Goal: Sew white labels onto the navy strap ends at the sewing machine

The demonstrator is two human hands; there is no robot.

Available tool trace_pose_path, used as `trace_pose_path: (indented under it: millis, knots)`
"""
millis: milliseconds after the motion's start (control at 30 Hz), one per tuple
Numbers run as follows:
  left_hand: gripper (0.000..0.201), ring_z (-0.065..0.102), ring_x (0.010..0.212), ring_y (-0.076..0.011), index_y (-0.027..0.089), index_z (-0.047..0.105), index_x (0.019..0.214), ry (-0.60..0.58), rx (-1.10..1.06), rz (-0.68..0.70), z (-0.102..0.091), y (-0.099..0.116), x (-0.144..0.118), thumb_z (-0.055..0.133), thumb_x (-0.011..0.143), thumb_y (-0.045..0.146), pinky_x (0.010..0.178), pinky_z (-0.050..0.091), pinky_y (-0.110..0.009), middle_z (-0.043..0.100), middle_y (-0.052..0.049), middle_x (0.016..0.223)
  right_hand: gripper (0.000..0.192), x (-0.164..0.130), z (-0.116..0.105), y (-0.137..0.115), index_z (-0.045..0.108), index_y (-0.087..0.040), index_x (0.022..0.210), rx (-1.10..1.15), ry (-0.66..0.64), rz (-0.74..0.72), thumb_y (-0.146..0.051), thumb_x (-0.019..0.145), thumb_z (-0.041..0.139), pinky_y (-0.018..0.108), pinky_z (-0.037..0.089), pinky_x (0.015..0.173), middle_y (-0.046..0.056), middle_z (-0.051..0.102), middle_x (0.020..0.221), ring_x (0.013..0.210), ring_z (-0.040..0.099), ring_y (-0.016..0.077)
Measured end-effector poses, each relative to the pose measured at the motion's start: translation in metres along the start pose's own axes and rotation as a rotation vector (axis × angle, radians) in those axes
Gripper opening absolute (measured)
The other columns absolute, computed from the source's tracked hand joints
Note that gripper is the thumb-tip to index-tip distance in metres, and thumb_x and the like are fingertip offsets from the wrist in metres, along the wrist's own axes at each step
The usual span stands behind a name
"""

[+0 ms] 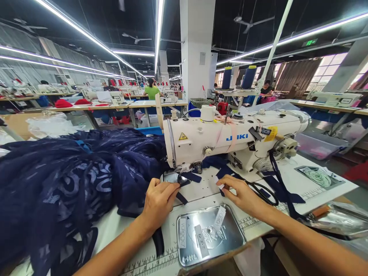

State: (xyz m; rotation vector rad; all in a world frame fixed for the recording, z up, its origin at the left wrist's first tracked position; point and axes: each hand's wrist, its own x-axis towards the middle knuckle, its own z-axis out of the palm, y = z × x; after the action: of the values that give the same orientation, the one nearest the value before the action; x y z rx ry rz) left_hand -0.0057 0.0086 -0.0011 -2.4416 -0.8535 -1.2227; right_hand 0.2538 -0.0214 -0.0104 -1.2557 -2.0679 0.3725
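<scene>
the left hand (159, 201) presses its closed fingers on a navy strap (184, 180) under the sewing machine (230, 140) needle, the right hand (243, 193) pinches a small white label (220, 186) beside it, scissors (263, 191) just right, metal tray (209, 234) nearer.

Both bare forearms come in from the bottom edge and angle toward each other, the left from lower left, the right from lower right. The left hand (159, 201) lies palm down with the wrist fairly straight, knuckles up, fingers curled forward and their tips pressed together and downward. The right hand (240, 193) stretches out flatter and points left, thumb and forefinger drawn into a light pinch, the other fingers loosely extended alongside.
</scene>
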Motion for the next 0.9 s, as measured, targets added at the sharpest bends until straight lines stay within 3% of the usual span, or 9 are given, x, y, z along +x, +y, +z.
trace_pose_path:
  millis: [133, 267, 400, 500, 567, 667, 733, 900]
  knots:
    - [0.017, 0.054, 0.063, -0.0122, 0.015, 0.055, 0.068, 0.081, 0.023, 0.011, -0.02, 0.013, 0.007, 0.045, 0.081, 0.01, 0.061, 0.037, -0.027, 0.062, -0.003, 0.069, 0.019, 0.0, 0.002, -0.007, 0.057, -0.019, 0.085, -0.05, 0.075, -0.101, -0.019, 0.085, 0.038, 0.026, 0.041, 0.062, 0.004, 0.055, 0.073, 0.066, 0.051, 0.0138]
    - [0.016, 0.052, 0.063, -0.0128, 0.016, 0.059, 0.074, 0.021, -0.115, -0.161, -0.034, 0.031, 0.008, 0.044, 0.08, 0.012, 0.062, 0.04, -0.026, 0.06, -0.003, 0.068, 0.026, -0.002, 0.0, -0.018, 0.061, -0.018, 0.084, -0.195, 0.079, -0.142, -0.023, 0.087, 0.036, 0.027, 0.039, 0.061, 0.005, 0.053, 0.071, 0.064, 0.05, 0.0142]
    - [0.018, 0.052, 0.063, -0.0137, 0.017, 0.061, 0.072, -0.124, -0.408, -0.546, -0.036, 0.036, 0.006, 0.046, 0.078, 0.024, 0.059, 0.041, -0.025, 0.057, -0.001, 0.067, 0.024, -0.004, -0.001, -0.03, 0.061, -0.018, 0.079, -0.08, 0.08, -0.086, -0.023, 0.085, 0.039, 0.028, 0.039, 0.063, 0.004, 0.056, 0.071, 0.066, 0.051, 0.0151]
    - [0.022, 0.044, 0.052, -0.0106, 0.015, 0.056, 0.06, -0.207, -0.67, -0.881, -0.033, 0.033, 0.006, 0.05, 0.073, 0.033, 0.051, 0.036, -0.022, 0.048, 0.003, 0.053, 0.017, -0.001, 0.003, -0.043, 0.06, -0.018, 0.07, 0.24, 0.057, 0.058, -0.028, 0.079, 0.049, 0.027, 0.039, 0.06, 0.001, 0.053, 0.063, 0.06, 0.049, 0.0139]
    - [0.024, 0.04, 0.05, -0.0094, 0.014, 0.055, 0.058, -0.219, -0.793, -0.992, -0.032, 0.031, 0.007, 0.055, 0.068, 0.036, 0.051, 0.034, -0.021, 0.045, 0.004, 0.05, 0.016, 0.003, 0.008, -0.054, 0.06, -0.017, 0.067, 0.496, 0.041, 0.127, -0.031, 0.073, 0.056, 0.026, 0.04, 0.062, 0.001, 0.054, 0.068, 0.064, 0.05, 0.0136]
    - [0.025, 0.042, 0.054, -0.0103, 0.013, 0.058, 0.059, -0.243, -0.885, -1.029, -0.032, 0.032, 0.008, 0.06, 0.063, 0.038, 0.053, 0.034, -0.022, 0.049, 0.003, 0.053, 0.017, 0.013, 0.021, -0.073, 0.061, -0.017, 0.065, 0.802, 0.004, 0.188, -0.035, 0.065, 0.064, 0.028, 0.04, 0.073, 0.004, 0.055, 0.093, 0.083, 0.052, 0.0159]
    - [0.024, 0.044, 0.056, -0.0112, 0.013, 0.061, 0.06, -0.265, -0.914, -1.031, -0.034, 0.034, 0.008, 0.062, 0.061, 0.037, 0.055, 0.034, -0.022, 0.051, 0.002, 0.055, 0.021, 0.021, 0.031, -0.083, 0.06, -0.017, 0.064, 0.924, -0.012, 0.243, -0.037, 0.06, 0.067, 0.029, 0.04, 0.074, 0.005, 0.054, 0.099, 0.086, 0.051, 0.0165]
    - [0.024, 0.047, 0.061, -0.0131, 0.014, 0.064, 0.061, -0.245, -0.964, -1.056, -0.04, 0.04, 0.011, 0.063, 0.062, 0.038, 0.061, 0.037, -0.023, 0.057, 0.0, 0.062, 0.017, 0.041, 0.054, -0.092, 0.054, -0.017, 0.06, 0.883, 0.052, 0.327, -0.033, 0.06, 0.061, 0.025, 0.036, 0.06, -0.004, 0.048, 0.059, 0.059, 0.044, 0.0105]
